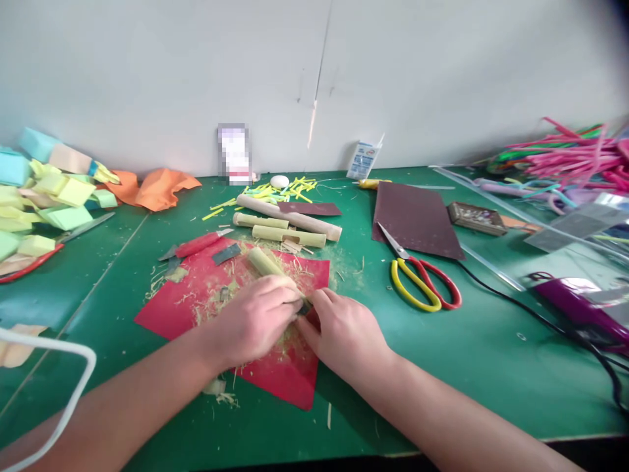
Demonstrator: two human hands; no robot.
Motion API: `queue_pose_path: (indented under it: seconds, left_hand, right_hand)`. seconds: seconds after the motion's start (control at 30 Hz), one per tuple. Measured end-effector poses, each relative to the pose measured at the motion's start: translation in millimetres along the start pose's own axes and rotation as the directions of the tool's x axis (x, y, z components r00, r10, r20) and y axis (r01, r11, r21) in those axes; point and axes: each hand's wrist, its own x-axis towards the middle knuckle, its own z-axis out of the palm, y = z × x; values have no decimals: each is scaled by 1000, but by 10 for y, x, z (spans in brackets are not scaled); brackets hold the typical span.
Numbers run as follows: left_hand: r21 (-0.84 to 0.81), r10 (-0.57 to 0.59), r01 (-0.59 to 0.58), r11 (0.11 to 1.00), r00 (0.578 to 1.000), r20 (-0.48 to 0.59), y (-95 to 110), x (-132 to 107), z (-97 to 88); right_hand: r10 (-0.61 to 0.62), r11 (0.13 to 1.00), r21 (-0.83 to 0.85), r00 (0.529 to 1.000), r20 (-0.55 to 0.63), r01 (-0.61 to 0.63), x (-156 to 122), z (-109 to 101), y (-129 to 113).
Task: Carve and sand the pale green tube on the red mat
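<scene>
Bamboo stick [263, 262] end under left hand [255, 321]

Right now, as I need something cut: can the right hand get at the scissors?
Probably yes: the scissors lie on the green table just right of the right hand, nothing between, though it pinches a small dark piece.

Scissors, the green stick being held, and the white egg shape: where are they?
scissors [403, 257], head view, at the pivot where the blades cross.
green stick [263, 261], head view, on its free upper end.
white egg shape [280, 181], head view, on its middle.
</scene>
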Motion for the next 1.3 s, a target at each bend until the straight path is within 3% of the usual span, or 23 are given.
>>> queue_pose_path:
  seconds: [0.03,0.17,0.3,0.47,0.6,0.73,0.83,0.9,1.0,1.13,1.2,1.3]
  left_hand:
    - [24,-12,12,1000,1000,5,-21,-7,-9]
    - [193,-172,201,960,973,-155,-167,-35,-40]
    - [98,-120,121,988,993,-17,-125,-32,-9]
    - [144,-164,182,973,978,-125,-52,-25,4]
    - [2,-64,64,998,998,28,-7,-13,9]
    - [142,-156,170,975,982,-107,3,9,0]
    - [50,-58,56,997,998,23,68,17,3]
    - [58,6,-9,998,999,50,80,13,0]
    - [151,-149,159,976,986,-75,73,3,-7]
    - [38,-16,14,999,998,53,107,-6,4]
    - [78,3,-8,997,998,65,59,-17,-4]
    - [223,-184,205,953,976,-112,-57,-36,-23]
  right_hand:
    - [3,1000,2,1000,-2,-3,2,2,-1]
    - [19,1000,11,1000,11,-19,1,6,-1]
    - [7,1000,3,1000,12,-7,2,7,3]
    - [15,1000,10,1000,1,-15,5,14,3]
    - [-5,1000,-1,1000,-11,5,1,18,4]
    - [6,1000,3,1000,-22,-6,5,9,2]
    - [-32,999,2,999,-7,32,10,9,-2]
    - [-28,1000,3,999,-15,28,8,13,-2]
    - [-7,1000,5,999,-34,7,-4,19,5]
    - [-40,999,6,999,-25,40,-8,20,15]
    - [-27,1000,2,999,-31,27,-4,17,13]
    - [-7,1000,3,999,-36,7,1,8,6]
